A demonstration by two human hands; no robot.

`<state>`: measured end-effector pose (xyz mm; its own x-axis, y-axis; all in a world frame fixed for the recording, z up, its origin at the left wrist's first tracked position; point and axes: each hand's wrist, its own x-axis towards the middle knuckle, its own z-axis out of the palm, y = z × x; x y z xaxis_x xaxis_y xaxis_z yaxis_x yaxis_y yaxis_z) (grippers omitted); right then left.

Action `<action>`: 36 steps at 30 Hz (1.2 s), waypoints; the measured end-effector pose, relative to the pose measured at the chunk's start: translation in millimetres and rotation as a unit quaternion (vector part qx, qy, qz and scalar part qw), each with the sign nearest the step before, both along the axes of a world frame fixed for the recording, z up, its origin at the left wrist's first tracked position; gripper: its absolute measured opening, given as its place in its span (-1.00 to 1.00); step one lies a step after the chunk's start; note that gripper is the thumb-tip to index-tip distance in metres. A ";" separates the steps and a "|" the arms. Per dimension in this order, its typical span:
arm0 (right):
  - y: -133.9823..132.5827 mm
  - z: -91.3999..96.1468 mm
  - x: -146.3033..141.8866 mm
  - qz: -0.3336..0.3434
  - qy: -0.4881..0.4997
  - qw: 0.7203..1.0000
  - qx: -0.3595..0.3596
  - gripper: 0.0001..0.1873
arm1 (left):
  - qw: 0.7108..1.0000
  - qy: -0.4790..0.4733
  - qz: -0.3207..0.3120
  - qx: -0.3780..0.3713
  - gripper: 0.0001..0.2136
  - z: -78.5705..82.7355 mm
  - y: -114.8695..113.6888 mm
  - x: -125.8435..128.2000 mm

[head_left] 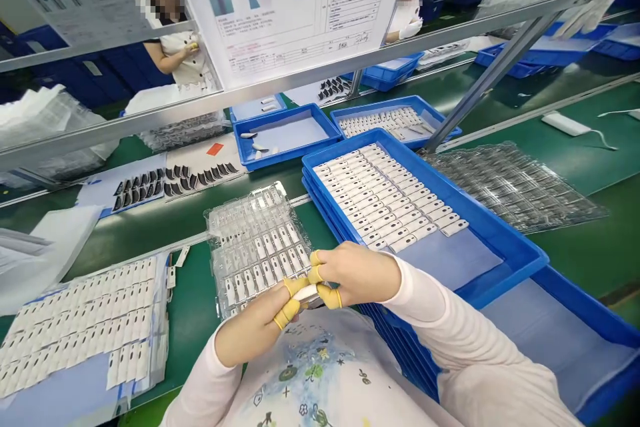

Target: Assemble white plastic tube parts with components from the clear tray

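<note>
My left hand (253,325) and my right hand (355,273) meet in front of me, with yellow finger cots on several fingertips. Both pinch a small white plastic part (305,293) between them. Just beyond my left hand lies a clear blister tray (256,247) holding rows of white parts. To the right of my right hand is a blue plastic tray (493,240) with many white parts (385,193) in tight rows. A paper-backed sheet of white parts (80,323) lies at the lower left.
Stacked clear blister trays (510,187) lie on the green bench (575,147) at the right. Further blue trays (285,137) and dark parts on a white sheet (173,183) stand beyond. An aluminium rail with an instruction sheet (295,7) crosses overhead. A co-worker (180,57) stands at the back.
</note>
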<state>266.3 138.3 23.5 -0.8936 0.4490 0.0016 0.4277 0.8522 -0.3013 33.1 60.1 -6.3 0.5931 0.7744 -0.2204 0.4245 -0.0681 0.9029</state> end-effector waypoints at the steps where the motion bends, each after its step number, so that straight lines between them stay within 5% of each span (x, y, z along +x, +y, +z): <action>1: 0.1 -5.2 -0.3 -0.010 0.043 0.999 -0.009 -0.86 | 1.000 -0.012 0.012 -0.024 -0.62 -1.5 -1.7 -2.3; 5: -2.8 -24.8 -7.6 -0.091 0.292 0.946 -0.109 -0.82 | 0.985 -0.098 0.102 -0.103 -0.62 -7.7 -7.8 -5.6; 11: -31.8 -38.7 -51.2 -0.206 0.582 0.701 -0.356 -0.67 | 0.938 -0.270 0.203 -0.081 -0.67 -14.4 -15.8 21.0; 14: -41.9 -37.8 -72.9 -0.230 0.647 0.650 -0.327 -0.73 | 0.936 -0.258 0.236 -0.036 -0.64 -16.7 -19.3 31.7; 20: -40.7 -31.0 -86.3 -0.204 0.675 0.702 -0.103 -0.86 | 0.939 -0.226 0.258 0.035 -0.60 -16.4 -26.6 31.0; 24: -42.6 -32.3 -83.6 -0.217 0.636 0.741 -0.006 -0.77 | 0.940 -0.211 0.256 0.079 -0.61 -14.7 -29.7 28.7; 31: -33.7 -32.6 -61.4 -0.116 0.603 0.789 -0.015 -0.34 | 0.925 -0.203 0.240 0.212 -0.58 -17.5 -34.3 22.9; 36: -29.6 -24.2 -40.7 -0.032 0.509 0.860 -0.015 -0.49 | 0.900 -0.199 0.225 0.315 -0.57 -11.0 -30.7 18.5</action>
